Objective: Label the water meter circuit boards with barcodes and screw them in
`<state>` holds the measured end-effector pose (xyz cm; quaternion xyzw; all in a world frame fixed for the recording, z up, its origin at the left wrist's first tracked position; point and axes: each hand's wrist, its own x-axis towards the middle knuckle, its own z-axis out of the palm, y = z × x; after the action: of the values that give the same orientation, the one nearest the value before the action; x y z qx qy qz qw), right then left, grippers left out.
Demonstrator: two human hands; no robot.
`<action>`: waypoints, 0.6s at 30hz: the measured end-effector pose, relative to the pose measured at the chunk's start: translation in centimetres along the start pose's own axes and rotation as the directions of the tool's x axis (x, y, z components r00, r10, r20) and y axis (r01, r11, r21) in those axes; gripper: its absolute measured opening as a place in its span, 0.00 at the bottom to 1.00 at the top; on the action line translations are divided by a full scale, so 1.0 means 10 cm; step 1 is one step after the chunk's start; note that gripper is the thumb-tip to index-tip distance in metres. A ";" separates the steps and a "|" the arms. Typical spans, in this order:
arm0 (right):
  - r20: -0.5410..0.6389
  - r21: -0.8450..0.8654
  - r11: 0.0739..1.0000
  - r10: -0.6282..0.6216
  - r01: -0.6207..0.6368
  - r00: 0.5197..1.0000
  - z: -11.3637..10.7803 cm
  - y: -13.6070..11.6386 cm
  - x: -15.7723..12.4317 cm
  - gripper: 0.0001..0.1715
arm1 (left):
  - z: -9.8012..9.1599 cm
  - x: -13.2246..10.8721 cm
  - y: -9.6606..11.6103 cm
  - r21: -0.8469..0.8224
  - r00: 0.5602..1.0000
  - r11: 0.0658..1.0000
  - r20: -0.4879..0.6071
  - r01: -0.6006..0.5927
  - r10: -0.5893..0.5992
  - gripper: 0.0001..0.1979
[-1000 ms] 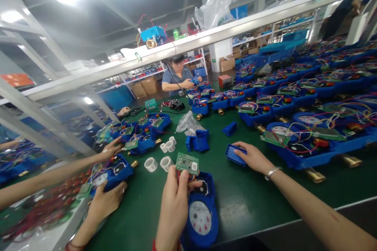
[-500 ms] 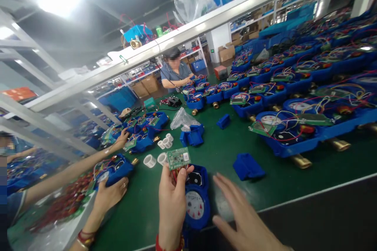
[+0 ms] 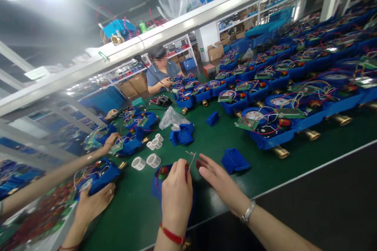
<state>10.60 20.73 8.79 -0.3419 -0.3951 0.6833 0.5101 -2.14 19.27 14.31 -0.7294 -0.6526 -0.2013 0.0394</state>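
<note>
My left hand point(image 3: 177, 194), with a red band at the wrist, is closed on a green circuit board point(image 3: 192, 160), turned nearly edge-on and mostly hidden by the fingers. Beneath that hand lies a blue meter housing point(image 3: 157, 183) with red wires; the hand covers much of it. To the right, my right hand point(image 3: 222, 184) holds nothing. Its fingers are extended toward the board, with a small gap between. A blue plastic cover point(image 3: 235, 160) rests beyond my right hand, and white plastic rings point(image 3: 153, 160) stand beyond my left.
At left, a co-worker's hand point(image 3: 96, 206) grips a wired blue meter point(image 3: 100, 178); their other arm reaches past it. Rows of wired meters point(image 3: 265, 125) with brass fittings fill the right side. A clear bag point(image 3: 172, 117) lies mid-table. Another person point(image 3: 163, 72) works opposite.
My left hand has turned, so the board's face no longer shows and it appears edge-on. My right hand has come closer to the board. The view has shifted to the right.
</note>
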 end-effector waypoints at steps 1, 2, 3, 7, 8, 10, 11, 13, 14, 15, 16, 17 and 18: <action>-0.030 0.026 1.000 -0.009 0.010 0.999 0.02 -0.01 0.03 0.43 | 0.00 -0.02 0.01 0.009 0.999 1.000 0.032 -0.024 0.023 0.07; -0.058 0.045 0.999 -0.022 0.025 0.998 0.05 -0.01 0.07 0.42 | -0.01 -0.03 0.01 0.009 0.996 0.999 0.076 -0.044 0.043 0.07; -0.082 0.071 0.997 -0.034 0.040 0.996 0.08 0.00 0.10 0.40 | -0.02 -0.05 0.01 -0.002 0.990 0.998 0.126 -0.068 0.068 0.09; -0.033 0.266 0.964 -0.004 0.013 0.999 0.13 0.08 0.20 0.35 | -0.12 -0.06 -0.07 -0.116 0.945 0.971 0.230 -0.211 0.233 0.14; -0.004 0.305 0.952 0.011 -0.009 1.000 0.13 0.09 0.20 0.35 | -0.15 -0.05 -0.09 -0.146 0.937 0.960 0.227 -0.238 0.266 0.13; 0.030 0.317 0.948 0.024 -0.033 0.999 0.12 0.10 0.21 0.35 | -0.21 -0.01 -0.12 -0.192 0.928 0.948 0.228 -0.252 0.293 0.11; 0.045 0.303 0.952 0.026 -0.039 0.999 0.12 0.10 0.22 0.36 | -0.22 0.02 -0.13 -0.208 0.926 0.947 0.242 -0.243 0.290 0.11; 0.095 0.247 0.967 0.038 -0.061 0.995 0.11 0.07 0.25 0.38 | -0.24 0.07 -0.11 -0.213 0.917 0.953 0.293 -0.214 0.272 0.11; 0.132 0.208 0.975 0.052 -0.079 0.990 0.11 0.05 0.26 0.39 | -0.23 0.09 -0.09 -0.196 0.908 0.958 0.325 -0.209 0.264 0.11; 0.169 0.165 0.981 0.071 -0.100 0.983 0.10 0.01 0.28 0.41 | -0.22 0.11 -0.07 -0.171 0.900 0.963 0.351 -0.210 0.258 0.11; 0.197 0.115 0.986 0.094 -0.118 0.976 0.08 -0.03 0.29 0.43 | -0.21 0.12 -0.05 -0.141 0.896 0.967 0.366 -0.213 0.251 0.10; 0.210 0.057 0.990 0.114 -0.128 0.971 0.05 -0.09 0.28 0.45 | -0.20 0.12 -0.03 -0.116 0.896 0.969 0.371 -0.216 0.244 0.10; 0.208 -0.011 0.992 0.126 -0.126 0.970 0.00 -0.16 0.26 0.47 | -0.19 0.12 -0.03 -0.103 0.898 0.971 0.368 -0.216 0.239 0.10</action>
<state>10.66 23.52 10.03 -0.2921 -0.4230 0.7468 0.4219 -2.77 19.80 16.42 -0.8266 -0.5519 -0.0702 -0.0853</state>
